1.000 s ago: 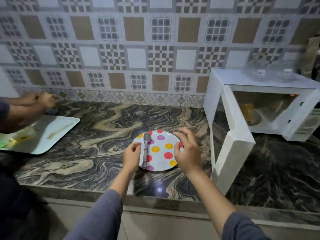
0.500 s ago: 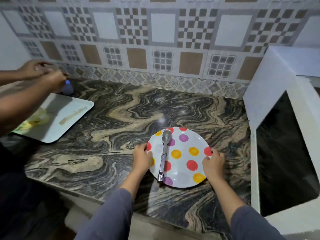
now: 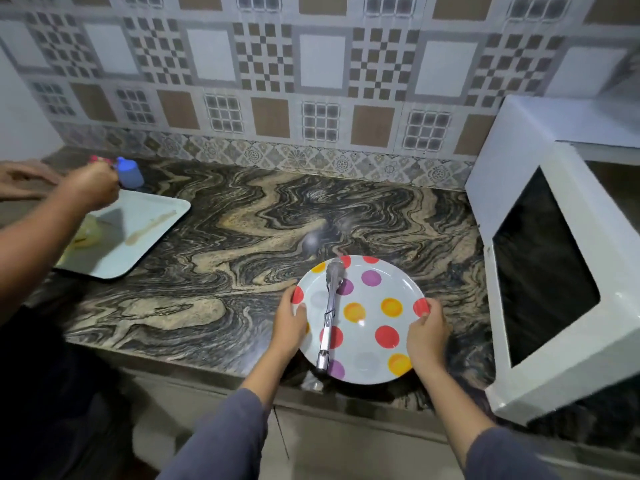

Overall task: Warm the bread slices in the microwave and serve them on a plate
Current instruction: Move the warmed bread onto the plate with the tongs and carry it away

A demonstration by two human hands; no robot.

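Plate (image 3: 401,282) has slid toward the counter (image 3: 242,237) front edge versus 1 s ago and now sits just left of the microwave (image 3: 554,271) door. Left hand (image 3: 289,320) grips the rim far from the microwave, right hand (image 3: 426,332) grips the near rim. White, glossy and polka-dotted with loose metal tongs (image 3: 331,306) across it, it's probably light, stiff and slick, so hold opposite rims and keep it level; can't tell if it's lifted.

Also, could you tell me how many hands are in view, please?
4. The left hand and right hand grip opposite rims of the dotted plate; another person's near hand is by the tray, their far hand at the left frame edge.
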